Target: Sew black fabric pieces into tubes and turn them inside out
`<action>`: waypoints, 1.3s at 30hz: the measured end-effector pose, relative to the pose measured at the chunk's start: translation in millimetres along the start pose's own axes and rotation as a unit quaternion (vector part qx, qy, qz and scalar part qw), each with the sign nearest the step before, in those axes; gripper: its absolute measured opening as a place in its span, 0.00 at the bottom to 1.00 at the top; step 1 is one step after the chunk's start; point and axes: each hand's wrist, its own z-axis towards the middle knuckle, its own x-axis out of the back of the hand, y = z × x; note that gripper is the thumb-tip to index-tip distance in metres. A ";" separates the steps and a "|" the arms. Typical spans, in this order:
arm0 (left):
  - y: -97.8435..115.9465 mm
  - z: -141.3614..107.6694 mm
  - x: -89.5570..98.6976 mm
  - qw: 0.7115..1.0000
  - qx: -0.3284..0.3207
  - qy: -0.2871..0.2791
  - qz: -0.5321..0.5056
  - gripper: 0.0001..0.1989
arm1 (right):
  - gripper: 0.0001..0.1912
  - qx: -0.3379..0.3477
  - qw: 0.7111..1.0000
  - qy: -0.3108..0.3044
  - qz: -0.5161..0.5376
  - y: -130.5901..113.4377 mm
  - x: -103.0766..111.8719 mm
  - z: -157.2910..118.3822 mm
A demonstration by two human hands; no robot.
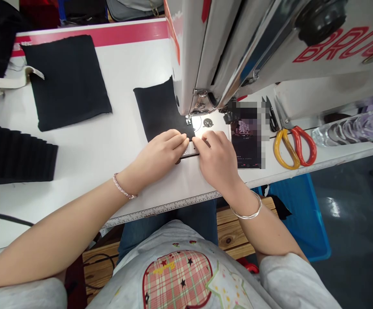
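A piece of black fabric (pixel 157 107) lies on the sewing machine bed, its right edge beside the lit presser foot (pixel 189 121). My left hand (pixel 163 150) rests on the fabric's near edge, fingers together and pressed down at its corner. Just right of it, my right hand (pixel 216 156) is closed, with thumb and forefinger pinched at the same near corner. Both sets of fingertips nearly meet in front of the needle area. The sewing machine head (pixel 202 56) stands over the far part of the fabric and hides some of it.
Another black fabric square (pixel 68 81) lies at the left, near a stack of folded black pieces (pixel 15 154) and a white strip (pixel 9 80). Right of the machine are a phone (pixel 246 141), scissors (pixel 291 146) and a clear bottle (pixel 350 128). A blue bin (pixel 311 231) stands below.
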 end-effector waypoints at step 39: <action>-40.1 22.0 0.3 0.999 0.009 -0.035 0.040 0.13 | 0.14 -0.031 0.999 -0.011 0.000 -7.9 0.2 6.8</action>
